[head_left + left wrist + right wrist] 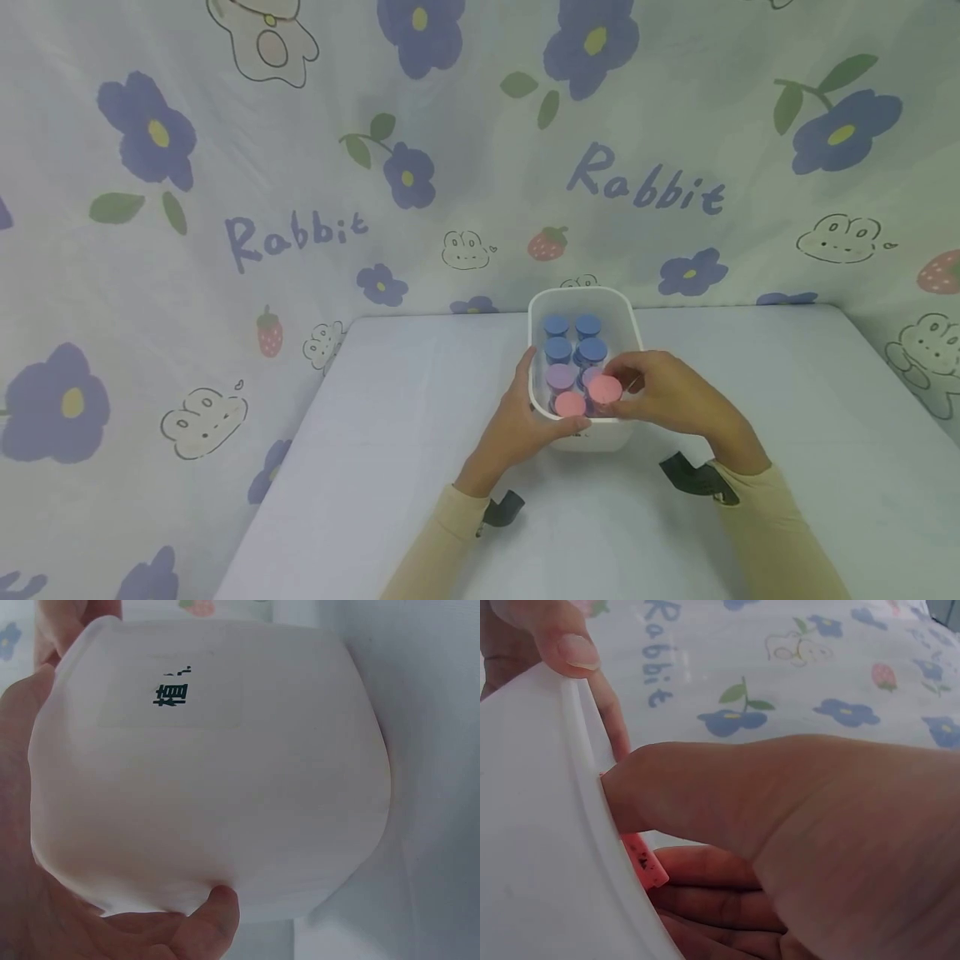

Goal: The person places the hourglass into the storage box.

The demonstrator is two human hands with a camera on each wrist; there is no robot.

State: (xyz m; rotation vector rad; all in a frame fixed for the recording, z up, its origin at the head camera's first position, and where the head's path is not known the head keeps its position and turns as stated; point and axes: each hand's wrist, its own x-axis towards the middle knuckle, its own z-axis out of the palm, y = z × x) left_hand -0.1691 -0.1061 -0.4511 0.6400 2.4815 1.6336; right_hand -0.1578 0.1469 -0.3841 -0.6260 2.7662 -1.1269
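Note:
A white plastic bin point(588, 434) stands on the table with several small round-lidded jars in two rows. Blue-lidded jars point(558, 349) fill the far part, a purple-lidded jar point(560, 377) is nearer, and a pink-lidded jar point(570, 405) sits by the near rim. My left hand point(517, 427) grips the bin's left side, thumb across its front; its wrist view shows dark printing on the bin's wall point(217, 787). With thumb and fingers, my right hand point(667, 393) pinches another pink-lidded jar point(605, 389) at the right rim. Its red-pink edge shows in the right wrist view, the rest hidden.
The table point(405, 400) has a white cover. Behind it hangs a pale curtain point(480, 167) with flowers, rabbits and strawberries. Black straps with small mounts point(697, 479) sit at both wrists, below the sleeves' cuffs.

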